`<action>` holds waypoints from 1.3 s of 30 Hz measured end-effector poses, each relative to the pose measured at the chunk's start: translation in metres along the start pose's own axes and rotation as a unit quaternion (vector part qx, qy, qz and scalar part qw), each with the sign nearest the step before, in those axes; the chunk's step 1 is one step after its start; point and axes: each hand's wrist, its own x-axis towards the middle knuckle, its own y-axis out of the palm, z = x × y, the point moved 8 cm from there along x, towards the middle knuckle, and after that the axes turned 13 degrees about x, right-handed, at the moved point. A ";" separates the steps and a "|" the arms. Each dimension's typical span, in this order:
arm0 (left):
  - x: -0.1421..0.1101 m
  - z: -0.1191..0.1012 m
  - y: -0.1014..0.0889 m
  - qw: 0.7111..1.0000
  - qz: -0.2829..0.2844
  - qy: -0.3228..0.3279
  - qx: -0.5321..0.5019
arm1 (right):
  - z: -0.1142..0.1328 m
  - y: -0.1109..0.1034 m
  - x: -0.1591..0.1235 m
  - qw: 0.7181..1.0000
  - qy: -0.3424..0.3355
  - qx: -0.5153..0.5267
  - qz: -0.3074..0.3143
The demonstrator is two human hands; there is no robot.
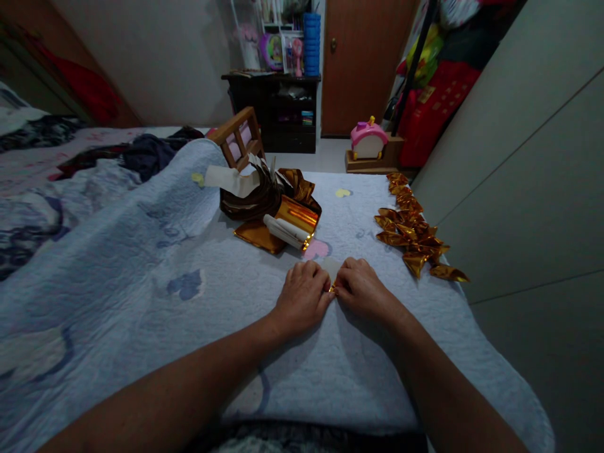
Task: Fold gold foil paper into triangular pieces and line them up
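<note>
My left hand [304,290] and my right hand [361,283] meet at the middle of the cloth-covered surface, both with closed fingers. Between them they grip a sheet of gold foil paper [333,287]; only a thin gold strip and some pale backing show, the rest hidden by my fingers. Beyond my left hand lies a stack of gold foil paper [264,201], dark and pale sheet edges fanned out, with a loosely rolled sheet in front. Off to the right of my right hand, several folded gold foil pieces [413,236] lie in a heap with pointed ends.
A pale blue quilted cloth [198,333] with heart prints covers the surface and rises in folds at left. A wooden chair back [240,135] stands at the far edge. Behind are a dark cabinet [278,141], a pink toy [368,139] and a door [363,75]; a pale wardrobe [533,182] borders the right.
</note>
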 end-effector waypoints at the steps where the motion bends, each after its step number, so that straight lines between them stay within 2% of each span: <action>1: 0.000 0.000 0.000 1.000 0.003 0.000 0.000 | 0.000 0.000 0.000 1.000 0.000 0.001 0.001; 15: 0.000 -0.001 -0.001 1.000 0.005 0.002 0.001 | 0.002 -0.002 -0.001 1.000 -0.006 -0.006 -0.006; 22: 0.000 -0.002 -0.002 1.000 0.014 0.001 -0.004 | -0.001 -0.004 -0.003 0.999 -0.013 0.039 -0.025; 29: 0.000 -0.001 -0.001 1.000 0.010 0.005 -0.001 | 0.002 -0.004 -0.004 0.999 -0.016 0.040 0.002; 39: 0.000 -0.001 -0.001 1.000 0.027 -0.002 0.008 | 0.003 -0.003 -0.007 0.998 -0.048 0.039 0.000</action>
